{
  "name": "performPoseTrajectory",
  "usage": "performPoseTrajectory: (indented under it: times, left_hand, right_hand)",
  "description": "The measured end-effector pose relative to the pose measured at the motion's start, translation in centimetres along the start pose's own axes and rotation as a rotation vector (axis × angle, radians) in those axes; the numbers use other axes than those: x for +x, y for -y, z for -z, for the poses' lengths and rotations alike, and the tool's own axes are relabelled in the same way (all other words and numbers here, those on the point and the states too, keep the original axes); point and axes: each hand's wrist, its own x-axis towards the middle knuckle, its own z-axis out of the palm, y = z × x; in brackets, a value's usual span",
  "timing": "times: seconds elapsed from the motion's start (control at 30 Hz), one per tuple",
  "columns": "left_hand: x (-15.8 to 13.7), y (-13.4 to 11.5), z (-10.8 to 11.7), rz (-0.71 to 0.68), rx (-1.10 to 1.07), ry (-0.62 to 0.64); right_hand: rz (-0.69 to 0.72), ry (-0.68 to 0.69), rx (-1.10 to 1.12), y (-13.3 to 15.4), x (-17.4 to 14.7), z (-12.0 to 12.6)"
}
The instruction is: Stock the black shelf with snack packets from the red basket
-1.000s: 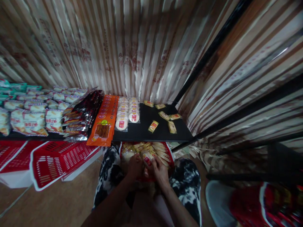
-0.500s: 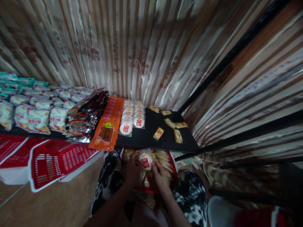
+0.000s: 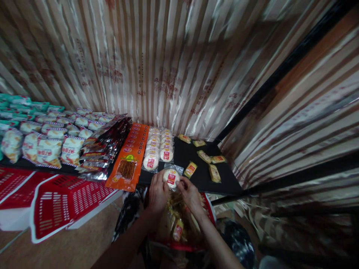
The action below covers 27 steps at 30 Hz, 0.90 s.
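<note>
A round white cracker pack (image 3: 171, 178) with a red label is held between my two hands at the front edge of the black shelf (image 3: 224, 175). My left hand (image 3: 158, 190) grips its left side, and my right hand (image 3: 190, 194) pinches its right side. Just behind it, two overlapping rows of matching cracker packs (image 3: 150, 161) lie on the shelf. Below my hands, a red-rimmed container (image 3: 211, 209) in my lap holds packaged snacks, among them a small yellow packet (image 3: 178, 229).
Small yellow packets (image 3: 190, 169) lie scattered on the shelf's right part. Left of the crackers are an orange snack bag (image 3: 127, 160), dark foil packs (image 3: 98, 149) and several white bags (image 3: 49, 151). Red baskets (image 3: 70, 201) stand at lower left. A black pole (image 3: 252, 101) slants at right.
Both hands have lifted the cracker pack up and away from the lap container to the shelf's front edge. The view has tilted slightly upward.
</note>
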Motion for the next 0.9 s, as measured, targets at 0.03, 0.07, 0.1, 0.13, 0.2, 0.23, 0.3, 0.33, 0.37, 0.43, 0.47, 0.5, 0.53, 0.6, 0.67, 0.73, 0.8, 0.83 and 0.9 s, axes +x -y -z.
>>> performPoseTrajectory:
  times: [0.03, 0.07, 0.1, 0.13, 0.2, 0.23, 0.3, 0.33, 0.37, 0.43, 0.47, 0.5, 0.53, 0.6, 0.67, 0.73, 0.8, 0.83, 0.9]
  left_hand:
    - [0.1, -0.1, -0.1, -0.023, 0.022, 0.0]
    - [0.2, -0.2, -0.2, -0.042, 0.049, 0.006]
    - [0.3, -0.1, -0.4, -0.055, 0.078, 0.021]
    - [0.3, 0.0, -0.7, -0.065, 0.108, 0.04]
    - [0.2, 0.4, -1.3, -0.082, 0.161, 0.072]
    - [0.1, 0.6, -1.7, -0.092, 0.183, 0.079]
    - [0.1, 1.0, -2.3, -0.115, 0.218, 0.073]
    - [0.1, 1.2, -2.5, -0.124, 0.232, 0.068]
    - [0.2, 1.3, -2.7, -0.131, 0.243, 0.066]
    - [0.4, 1.4, -3.0, -0.15, 0.262, 0.07]
    - [0.6, 1.5, -3.0, -0.164, 0.272, 0.076]
    - [0.7, 1.5, -3.1, -0.181, 0.283, 0.082]
    - [0.9, 1.6, -3.2, -0.199, 0.296, 0.087]
    - [1.3, 1.7, -3.4, -0.227, 0.324, 0.093]
    - [1.6, 1.8, -3.6, -0.243, 0.347, 0.087]
    - [1.8, 1.9, -3.9, -0.254, 0.364, 0.072]
    - [2.1, 2.0, -4.2, -0.266, 0.376, 0.057]
    - [2.2, 2.1, -4.4, -0.274, 0.382, 0.049]
    - [2.5, 2.3, -4.7, -0.292, 0.392, 0.034]
  right_hand:
    - [0.004, -0.001, -0.018, 0.1, 0.5, -0.1]
    - [0.006, 0.003, -0.039, 0.1, 1.0, -0.2]
    - [0.006, 0.011, -0.066, 0.1, 1.5, -0.3]
    - [0.002, 0.017, -0.099, 0.0, 1.9, -0.4]
    - [-0.01, 0.028, -0.171, 0.0, 2.7, -0.5]
    - [-0.015, 0.035, -0.205, 0.1, 3.0, -0.6]
    - [-0.021, 0.049, -0.247, 0.2, 3.6, -0.7]
    - [-0.023, 0.053, -0.255, 0.3, 3.9, -0.7]
    - [-0.025, 0.053, -0.255, 0.3, 4.2, -0.8]
    - [-0.022, 0.041, -0.243, 0.3, 4.8, -1.1]
    - [-0.017, 0.034, -0.235, 0.3, 5.1, -1.3]
    - [-0.013, 0.03, -0.229, 0.3, 5.4, -1.4]
    - [-0.008, 0.031, -0.221, 0.3, 5.6, -1.6]
    - [-0.006, 0.032, -0.217, 0.5, 6.2, -1.9]
    - [-0.012, 0.029, -0.234, 0.7, 6.6, -2.1]
    - [-0.016, 0.025, -0.262, 0.9, 6.9, -2.1]
    - [-0.008, 0.022, -0.293, 1.1, 7.2, -2.2]
    - [-0.001, 0.019, -0.309, 1.2, 7.4, -2.2]
    - [0.002, 0.02, -0.34, 1.4, 7.7, -2.3]
